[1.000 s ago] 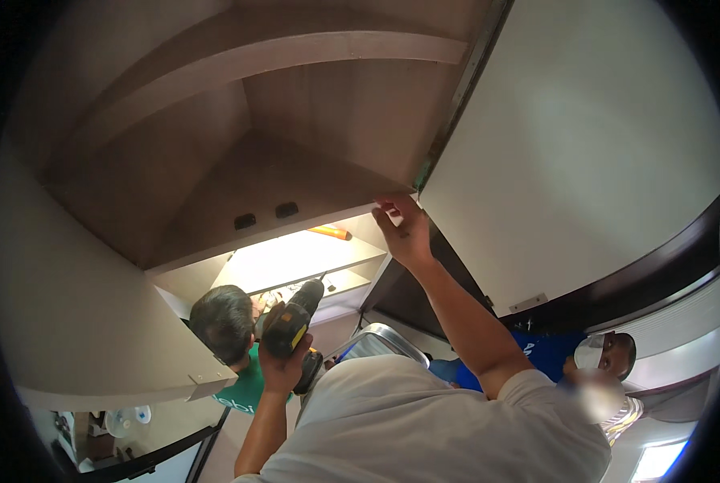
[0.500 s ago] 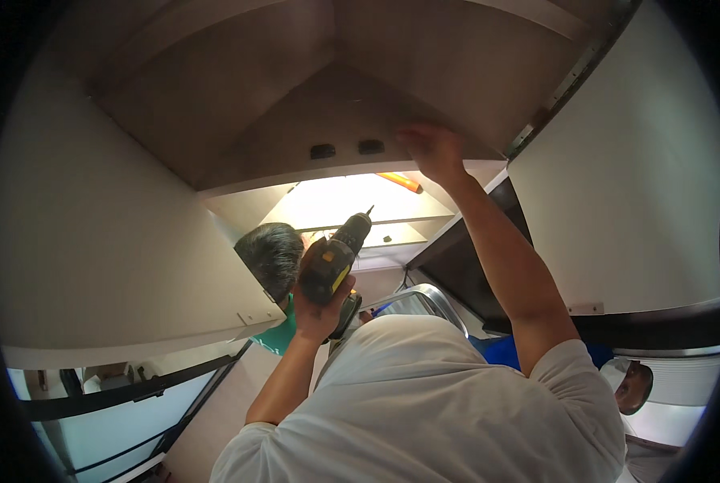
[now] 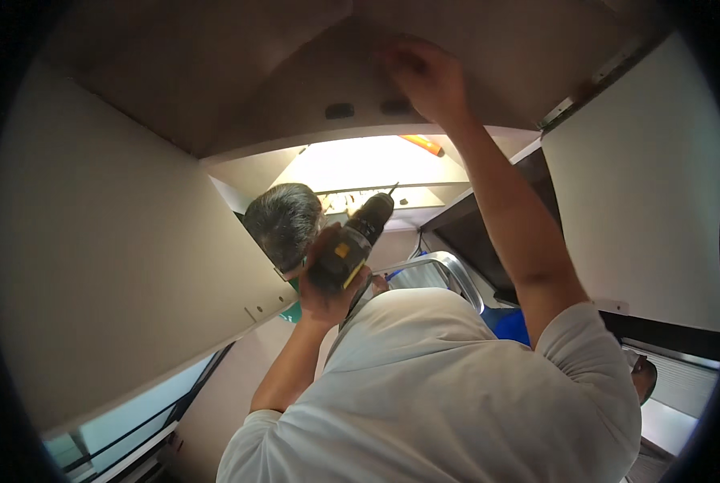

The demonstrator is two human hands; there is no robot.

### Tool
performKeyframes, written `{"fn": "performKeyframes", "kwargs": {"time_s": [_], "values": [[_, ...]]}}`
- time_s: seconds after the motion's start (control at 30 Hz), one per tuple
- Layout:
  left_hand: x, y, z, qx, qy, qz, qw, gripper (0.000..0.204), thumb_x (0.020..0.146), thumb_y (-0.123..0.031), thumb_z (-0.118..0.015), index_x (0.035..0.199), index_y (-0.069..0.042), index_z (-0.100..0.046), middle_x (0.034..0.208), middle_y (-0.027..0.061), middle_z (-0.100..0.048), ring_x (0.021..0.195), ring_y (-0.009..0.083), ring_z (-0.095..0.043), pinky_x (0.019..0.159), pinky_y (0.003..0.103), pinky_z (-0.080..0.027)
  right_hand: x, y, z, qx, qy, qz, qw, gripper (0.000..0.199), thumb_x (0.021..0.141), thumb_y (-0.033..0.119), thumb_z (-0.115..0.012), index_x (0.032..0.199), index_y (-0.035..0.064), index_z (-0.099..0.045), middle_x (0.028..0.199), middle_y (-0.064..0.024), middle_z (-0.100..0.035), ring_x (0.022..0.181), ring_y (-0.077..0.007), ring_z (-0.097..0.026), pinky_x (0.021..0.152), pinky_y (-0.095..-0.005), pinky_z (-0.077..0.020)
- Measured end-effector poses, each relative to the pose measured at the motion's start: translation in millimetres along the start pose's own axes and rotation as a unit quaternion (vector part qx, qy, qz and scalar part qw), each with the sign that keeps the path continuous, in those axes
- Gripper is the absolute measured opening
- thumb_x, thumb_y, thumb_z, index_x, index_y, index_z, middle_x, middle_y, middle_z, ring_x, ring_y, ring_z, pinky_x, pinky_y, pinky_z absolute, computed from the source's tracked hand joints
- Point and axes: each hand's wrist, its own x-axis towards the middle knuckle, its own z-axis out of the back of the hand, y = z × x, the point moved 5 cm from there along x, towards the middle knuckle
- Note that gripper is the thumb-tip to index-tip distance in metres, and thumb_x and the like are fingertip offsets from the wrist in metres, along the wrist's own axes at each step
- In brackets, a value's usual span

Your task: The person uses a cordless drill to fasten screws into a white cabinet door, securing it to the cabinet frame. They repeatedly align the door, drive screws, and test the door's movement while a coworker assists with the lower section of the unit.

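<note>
My left hand (image 3: 332,304) is wrapped round a black cordless drill (image 3: 348,249) with yellow accents. The drill points up and to the right, and a thin bit (image 3: 394,189) sticks out of its chuck. My right hand (image 3: 432,80) is raised inside the open cabinet (image 3: 295,105), above two dark oval fittings (image 3: 340,110) in its panel. It partly covers the right-hand fitting. Blur and shadow smear its fingers, so I cannot make out whether they hold anything.
A pale door panel (image 3: 118,266) stands at the left, another (image 3: 641,193) at the right. Just behind the drill is a co-worker's head (image 3: 286,221). Below the lit recess an orange object (image 3: 422,145) shows at its top, and a metal ladder rail (image 3: 460,278) rises near my body.
The cabinet and its fittings appear higher in view. My right hand has risen and moved left across the fittings. The drill has shifted slightly up and right, still in my left hand.
</note>
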Motion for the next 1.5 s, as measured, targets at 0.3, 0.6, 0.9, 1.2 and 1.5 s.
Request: {"fn": "performKeyframes", "kwargs": {"time_s": [0.3, 0.6, 0.9, 1.2, 1.5], "values": [[-27.8, 24.0, 1.7, 0.061, 0.072, 0.065, 0.993, 0.078, 0.083, -0.009, -0.086, 0.150, -0.001, -0.047, 0.130, 0.0153, -0.068, 0.117, 0.0192, -0.067, 0.101, 0.032, -0.051, -232.4, -100.8, 1.2, -0.059, 0.050, -0.352, 0.933, 0.013, 0.091, 0.006, -0.066, 0.100, 0.0006, -0.072, 0.093, -0.0104, -0.075, 0.082, -0.0167, -0.070, 0.078, -0.0316, -0.0546], [-27.8, 52.0, 4.3, 0.063, 0.033, 0.069, 0.995, 0.078, 0.081, -0.006, -0.087, 0.149, -0.001, -0.048, 0.125, 0.0152, -0.071, 0.113, 0.0186, -0.069, 0.097, 0.031, -0.053, -211.3, -241.6, -92.0, -0.222, 0.210, -0.387, 0.870, 0.032, 0.095, 0.023, -0.067, 0.121, 0.0040, -0.070, 0.104, -0.0172, -0.076, 0.102, -0.0327, -0.073, 0.088, -0.0389, -0.0567], [-34.3, 53.8, 11.1, 0.039, -0.012, 0.087, 0.995, 0.080, 0.081, -0.007, -0.087, 0.149, 0.002, -0.046, 0.123, 0.0135, -0.071, 0.111, 0.0183, -0.070, 0.097, 0.031, -0.054, -189.5, -279.7, -138.8, -0.343, 0.263, -0.234, 0.871, 0.031, 0.094, 0.018, -0.067, 0.122, 0.0045, -0.070, 0.106, -0.0158, -0.076, 0.102, -0.0305, -0.072, 0.090, -0.0383, -0.0553], [-38.5, 55.6, 9.3, 0.073, -0.018, 0.103, 0.992, 0.080, 0.080, -0.005, -0.087, 0.148, 0.003, -0.046, 0.119, 0.0134, -0.072, 0.106, 0.0185, -0.071, 0.095, 0.031, -0.054, -223.9, -313.4, -121.5, -0.244, 0.210, -0.099, 0.942, 0.030, 0.094, 0.014, -0.067, 0.123, 0.0050, -0.071, 0.107, -0.0144, -0.076, 0.101, -0.0283, -0.071, 0.093, -0.0377, -0.0538], [-29.3, 51.7, 9.7, 0.054, -0.012, 0.058, 0.997, 0.078, 0.081, -0.005, -0.086, 0.148, 0.003, -0.047, 0.121, 0.0146, -0.071, 0.107, 0.0206, -0.070, 0.097, 0.033, -0.053, -194.6, -161.2, -53.0, 0.150, 0.191, -0.385, 0.890, 0.023, 0.100, 0.017, -0.070, 0.110, -0.0030, -0.073, 0.102, -0.0109, -0.077, 0.094, -0.0149, -0.070, 0.087, -0.0272, -0.0544]]}}
